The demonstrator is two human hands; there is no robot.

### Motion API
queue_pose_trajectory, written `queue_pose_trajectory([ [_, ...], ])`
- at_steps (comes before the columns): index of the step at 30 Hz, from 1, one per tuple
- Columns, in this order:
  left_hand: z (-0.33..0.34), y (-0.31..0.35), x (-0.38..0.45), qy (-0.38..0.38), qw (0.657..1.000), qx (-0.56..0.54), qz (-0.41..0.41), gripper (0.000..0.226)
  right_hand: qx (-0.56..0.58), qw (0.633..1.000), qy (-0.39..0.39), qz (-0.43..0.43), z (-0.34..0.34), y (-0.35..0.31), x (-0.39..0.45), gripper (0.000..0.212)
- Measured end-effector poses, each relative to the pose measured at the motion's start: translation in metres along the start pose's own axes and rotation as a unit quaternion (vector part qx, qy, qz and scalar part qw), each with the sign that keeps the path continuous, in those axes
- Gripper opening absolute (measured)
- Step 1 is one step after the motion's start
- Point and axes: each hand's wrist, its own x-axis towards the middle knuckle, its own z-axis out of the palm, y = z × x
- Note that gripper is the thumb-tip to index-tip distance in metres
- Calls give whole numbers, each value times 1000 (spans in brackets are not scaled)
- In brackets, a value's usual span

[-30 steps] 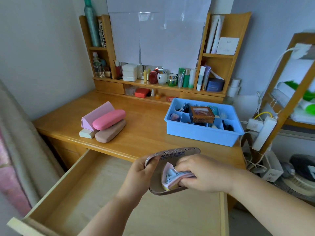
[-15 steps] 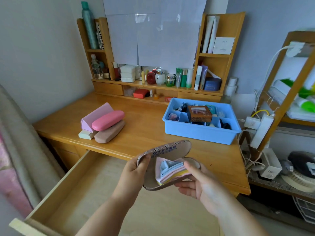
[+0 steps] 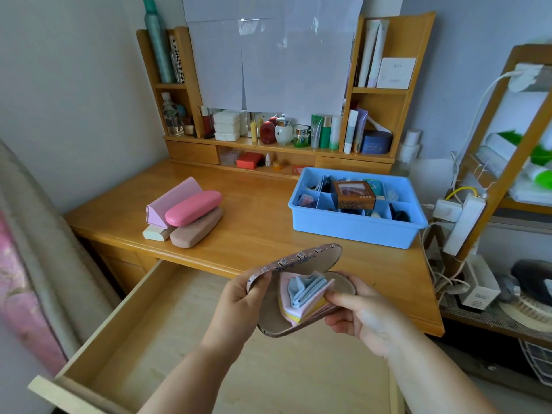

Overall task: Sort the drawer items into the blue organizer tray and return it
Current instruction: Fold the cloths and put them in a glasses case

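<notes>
Several pastel cloths [image 3: 304,294] fill the open brown case [image 3: 277,319].

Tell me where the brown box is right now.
In the head view, the brown box sits on top of the blue tray's dividers, near its middle, on the right side of the desk in front of the shelf unit.

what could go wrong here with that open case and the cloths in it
1. The folded cloths stick up out of the open glasses case, pinned only by the right hand thumb; tilting may spill them into the open drawer.
2. The left hand holds the lid by its edge, so the case could slip.
3. The blue tray looks crowded, leaving little room.
</notes>
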Motion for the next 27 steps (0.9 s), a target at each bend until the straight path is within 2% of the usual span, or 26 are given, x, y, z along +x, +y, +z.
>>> queue_pose_trajectory([
  [3,1,-1,1,16,999,-36,-17,30,70,996,-55,-1,-2,4,1,45],
  [7,4,-1,1,6,998,-48,-39,30,200,965,-160,62,7,18,0,63],
  [9,4,-1,0,-17,998,-26,-61,30,238,956,-143,99,15,21,2,67],
  [13,0,-2,-1,-22,993,72,-93,20,262,957,-43,115,23,28,8,56],
  [14,-3,-4,-4,21,991,124,-49,29,264,957,-37,112,24,30,9,55],
  [15,-6,-2,-9,78,980,180,44,35,264,958,-32,108,23,31,9,56],
  [16,-8,3,-13,115,952,235,156,31,262,959,-28,102,22,33,9,59],
  [17,-6,7,-18,108,929,262,239,24,260,961,-25,94,22,35,10,61],
  [18,0,11,-23,64,920,282,264,17,260,961,-27,87,22,36,10,63],
  [20,11,16,-26,-34,920,318,228,18,260,962,-44,76,27,38,6,61],
  [21,16,16,-26,-57,917,337,205,18,258,962,-53,71,30,38,3,59],
  [23,21,12,-21,-53,922,341,177,15,242,967,-59,61,33,37,-1,53],
  [25,21,8,-18,-20,936,318,152,21,218,973,-58,51,36,34,-4,57],
  [27,25,3,-17,-12,930,336,151,21,194,978,-52,47,31,33,-5,61],
])
